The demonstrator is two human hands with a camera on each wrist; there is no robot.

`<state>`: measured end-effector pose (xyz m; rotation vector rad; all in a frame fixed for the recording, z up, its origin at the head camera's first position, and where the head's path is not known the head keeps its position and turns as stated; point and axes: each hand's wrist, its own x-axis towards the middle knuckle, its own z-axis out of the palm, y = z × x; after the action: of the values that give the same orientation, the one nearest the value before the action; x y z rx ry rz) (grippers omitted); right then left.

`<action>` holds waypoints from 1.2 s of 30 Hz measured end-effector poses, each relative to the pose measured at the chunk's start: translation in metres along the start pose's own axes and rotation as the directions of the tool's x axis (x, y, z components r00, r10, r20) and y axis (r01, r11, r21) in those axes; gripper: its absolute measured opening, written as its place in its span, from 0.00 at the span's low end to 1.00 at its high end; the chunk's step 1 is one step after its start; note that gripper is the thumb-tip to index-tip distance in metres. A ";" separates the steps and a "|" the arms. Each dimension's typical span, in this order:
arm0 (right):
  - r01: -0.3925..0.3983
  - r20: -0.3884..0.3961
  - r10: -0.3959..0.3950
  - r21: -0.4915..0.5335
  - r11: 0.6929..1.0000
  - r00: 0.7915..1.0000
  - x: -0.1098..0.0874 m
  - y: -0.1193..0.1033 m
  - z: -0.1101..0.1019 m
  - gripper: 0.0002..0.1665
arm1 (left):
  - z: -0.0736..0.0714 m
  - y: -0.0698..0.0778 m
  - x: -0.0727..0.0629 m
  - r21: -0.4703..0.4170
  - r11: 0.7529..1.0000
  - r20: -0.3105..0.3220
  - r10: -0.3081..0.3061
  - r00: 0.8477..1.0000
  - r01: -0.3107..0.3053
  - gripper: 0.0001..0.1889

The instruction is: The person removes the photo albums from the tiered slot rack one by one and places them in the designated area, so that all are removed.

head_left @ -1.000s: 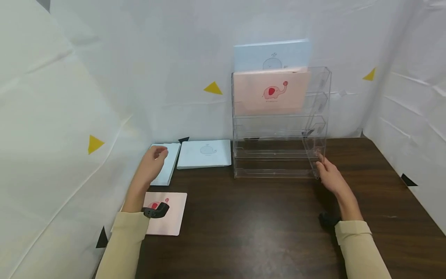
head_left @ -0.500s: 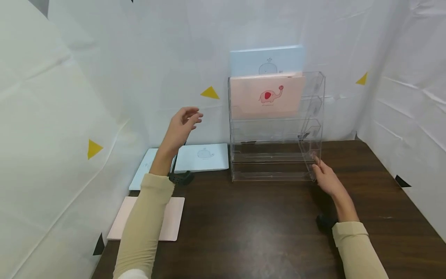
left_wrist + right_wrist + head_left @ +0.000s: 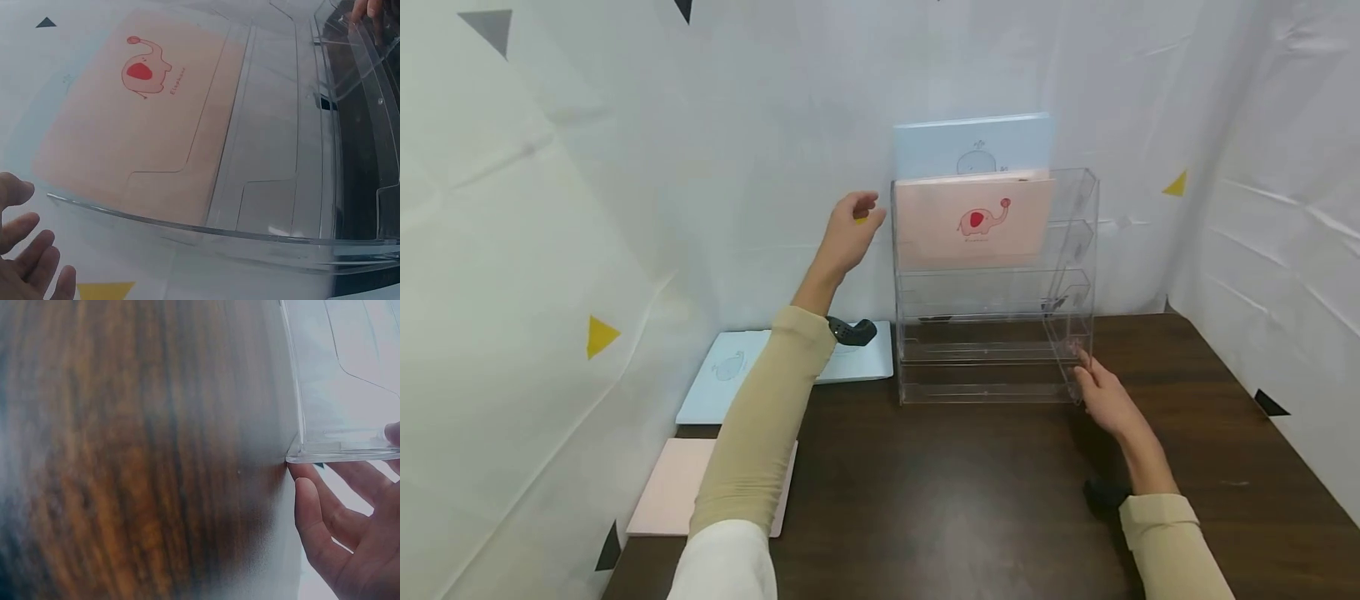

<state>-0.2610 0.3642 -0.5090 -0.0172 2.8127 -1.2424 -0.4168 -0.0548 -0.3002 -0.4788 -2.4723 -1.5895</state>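
Observation:
Beside the upper left edge of a clear plastic tiered rack (image 3: 985,393), my left hand (image 3: 848,227) is raised with loosely bent fingers. Nothing is in it; the left wrist view shows its fingers spread near the rack's side wall. My right hand (image 3: 1108,400) holds the rack's lower right side wall, its fingers meeting the clear edge (image 3: 350,455). Up in the rack, a pink booklet (image 3: 932,229) with a red-eared elephant leans in front of a pale blue booklet (image 3: 932,150) with a whale. The lower tiers hold nothing.
At the table's left lie a pale blue whale booklet (image 3: 703,396), a second blue booklet (image 3: 876,354) next to the rack, and a pink booklet (image 3: 662,492), partly covered by my left sleeve. White sheeting (image 3: 737,125) with yellow and black triangles encloses the dark wooden table (image 3: 955,500).
My left hand has moved up and right, from over the blue booklet at the left to the rack's upper left side. The right hand stays at the rack's lower right; the view has tilted slightly.

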 end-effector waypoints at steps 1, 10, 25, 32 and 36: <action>0.000 -0.004 0.000 0.003 1.000 1.000 -0.001 0.000 0.000 0.39 | 0.002 0.000 0.002 0.007 1.000 -0.002 -0.005 1.000 0.005 0.26; 0.005 0.009 -0.005 0.020 1.000 1.000 0.001 0.000 0.001 0.39 | 0.013 0.000 0.017 -0.016 0.999 0.030 -0.043 0.999 0.043 0.26; -0.009 0.030 0.008 0.049 0.999 1.000 0.001 0.005 -0.012 0.38 | 0.034 0.011 0.032 0.038 0.998 -0.021 -0.051 0.998 0.052 0.27; -0.024 0.031 0.022 0.053 0.998 0.999 0.000 0.004 -0.014 0.38 | 0.039 0.014 0.031 0.049 0.998 -0.047 0.028 0.999 -0.025 0.29; -0.018 0.026 0.017 0.044 0.999 1.000 -0.001 0.003 -0.014 0.38 | 0.040 0.016 0.030 0.075 0.995 -0.031 0.065 0.997 -0.063 0.29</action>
<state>-0.2612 0.3766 -0.5016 -0.0065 2.7567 -1.2906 -0.4383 -0.0069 -0.2943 -0.5105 -2.4550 -1.4643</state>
